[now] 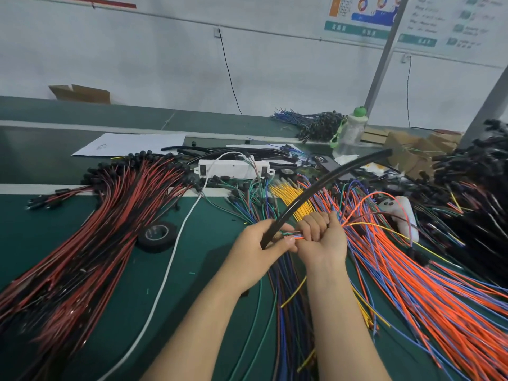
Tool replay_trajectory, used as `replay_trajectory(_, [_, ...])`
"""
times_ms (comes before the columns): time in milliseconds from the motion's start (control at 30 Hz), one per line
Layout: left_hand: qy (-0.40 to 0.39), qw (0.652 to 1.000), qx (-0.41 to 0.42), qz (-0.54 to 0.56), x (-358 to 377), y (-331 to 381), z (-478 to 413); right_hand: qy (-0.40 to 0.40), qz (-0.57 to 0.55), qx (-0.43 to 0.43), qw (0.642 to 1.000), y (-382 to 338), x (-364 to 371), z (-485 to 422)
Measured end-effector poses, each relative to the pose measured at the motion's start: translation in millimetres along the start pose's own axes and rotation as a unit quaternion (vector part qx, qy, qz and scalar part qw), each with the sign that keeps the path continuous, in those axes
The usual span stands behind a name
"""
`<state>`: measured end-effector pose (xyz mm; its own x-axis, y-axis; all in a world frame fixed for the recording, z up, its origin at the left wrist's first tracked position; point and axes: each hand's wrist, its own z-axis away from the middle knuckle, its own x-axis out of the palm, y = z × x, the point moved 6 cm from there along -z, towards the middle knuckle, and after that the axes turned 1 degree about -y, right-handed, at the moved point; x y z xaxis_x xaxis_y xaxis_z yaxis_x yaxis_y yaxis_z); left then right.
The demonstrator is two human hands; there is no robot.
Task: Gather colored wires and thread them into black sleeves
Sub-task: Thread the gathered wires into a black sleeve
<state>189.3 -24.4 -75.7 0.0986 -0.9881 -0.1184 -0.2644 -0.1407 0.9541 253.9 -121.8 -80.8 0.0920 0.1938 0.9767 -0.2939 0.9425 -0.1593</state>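
Note:
My left hand (257,250) grips the lower end of a long black sleeve (327,185) that arcs up and to the right over the table. My right hand (323,237) is closed around a small bundle of colored wires (293,234), whose ends stick out leftward between the two hands, right beside the sleeve's lower end. The held wires fan out to the right of my fist in orange, yellow, green and blue. Whether any wire tip is inside the sleeve cannot be made out.
A big fan of red-and-black leads (90,237) covers the left of the green table (209,243). Orange and blue wires (428,292) spread right. A black tape roll (157,236), white power strip (233,168) with its cable, yellow wires (291,196), bottle (353,130) and black connector piles (478,171) lie around.

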Motion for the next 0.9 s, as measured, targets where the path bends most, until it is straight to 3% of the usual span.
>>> replay_trajectory(100, [-0.003, 1.0, 0.013, 0.01, -1.9, 2.6, 0.6, -0.005, -0.016, 0.014, 1.0, 1.4, 0.9, 0.7])
replay_trajectory(400, [-0.013, 0.982, -0.055, 0.178, 3.4, 1.0, 2.6, -0.034, -0.045, -0.003, 0.998, 1.2, 6.4, 1.2])
replay_trajectory(767, [-0.018, 0.978, -0.055, 0.2, 2.5, -0.9, 2.2, -0.041, -0.069, -0.005, 0.997, 4.5, 4.8, 3.5])
replay_trajectory(900, [-0.046, 0.956, -0.074, 0.279, 4.7, -2.8, 2.3, -0.058, -0.112, -0.006, 0.992, 4.0, 8.6, 6.8])
